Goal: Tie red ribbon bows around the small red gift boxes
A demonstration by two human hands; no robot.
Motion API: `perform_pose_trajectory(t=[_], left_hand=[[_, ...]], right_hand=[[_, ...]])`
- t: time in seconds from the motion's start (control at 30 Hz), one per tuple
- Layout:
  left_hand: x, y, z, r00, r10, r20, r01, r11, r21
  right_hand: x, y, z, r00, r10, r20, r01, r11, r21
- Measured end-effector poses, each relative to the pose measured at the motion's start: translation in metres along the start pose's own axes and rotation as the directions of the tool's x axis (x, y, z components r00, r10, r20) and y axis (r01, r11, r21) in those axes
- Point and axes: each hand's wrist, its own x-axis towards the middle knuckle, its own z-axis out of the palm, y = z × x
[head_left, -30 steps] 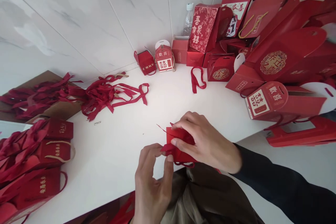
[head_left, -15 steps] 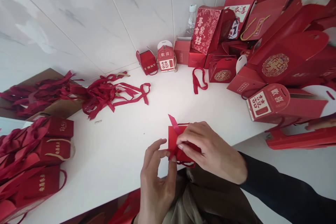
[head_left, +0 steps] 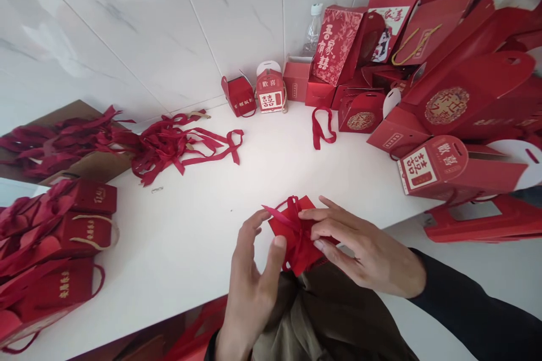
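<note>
A small red gift box (head_left: 305, 202) sits near the table's front edge, turned at an angle, a red ribbon (head_left: 284, 218) tied across its top and thin cord handles at its sides. My left hand (head_left: 256, 271) is at its left side with thumb and fingers spread apart, the tips by the box's left corner. My right hand (head_left: 364, 245) lies over the right part of the box, its fingertips on the ribbon and the box. The box's right side is partly hidden under that hand.
Loose red ribbons (head_left: 158, 149) lie at the left beside a cardboard box (head_left: 80, 172) full of ribbon. Finished-looking red boxes (head_left: 80, 237) stand at the left edge. Many red gift boxes (head_left: 457, 104) are piled at the right. One ribbon loop (head_left: 317, 130) and a plastic bottle (head_left: 313, 28) are at the back.
The gift box has been turned at an angle, and its ribbon now crosses the top. My right hand has shifted right, and my left hand has moved off the ribbon with its fingers spread.
</note>
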Motion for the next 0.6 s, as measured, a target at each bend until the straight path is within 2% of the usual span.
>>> perform_pose_trajectory(t=[0.13,0.23,0.33,0.4,0.47,0.53,0.6], left_hand=[[0.019,0.007,0.011,0.999,0.036,0.027,-0.035,0.997,-0.063],[0.025,0.006,0.017,1.000,-0.027,0.013,0.028,0.990,-0.135],[0.021,0.005,0.020,0.999,-0.044,-0.020,0.040,0.988,-0.146],[0.011,0.005,0.021,0.992,-0.011,-0.129,0.002,0.998,-0.069],[-0.004,0.006,0.024,0.969,0.066,-0.237,-0.047,0.995,0.086],[-0.020,0.006,0.028,0.955,0.148,-0.257,-0.076,0.960,0.271],[-0.033,0.004,0.031,0.950,0.210,-0.232,-0.097,0.901,0.422]], right_hand=[[-0.002,-0.004,-0.001,1.000,0.022,-0.011,-0.022,0.999,0.026],[0.005,-0.004,-0.005,0.981,0.177,-0.084,-0.168,0.980,0.106],[0.023,0.002,-0.008,0.928,0.334,-0.165,-0.314,0.940,0.134],[0.037,0.007,-0.007,0.916,0.386,-0.107,-0.366,0.915,0.171],[0.047,0.010,-0.006,0.909,0.417,-0.013,-0.402,0.885,0.236],[0.051,0.010,-0.004,0.906,0.422,0.009,-0.407,0.869,0.282],[0.051,0.007,-0.003,0.915,0.401,-0.049,-0.372,0.883,0.287]])
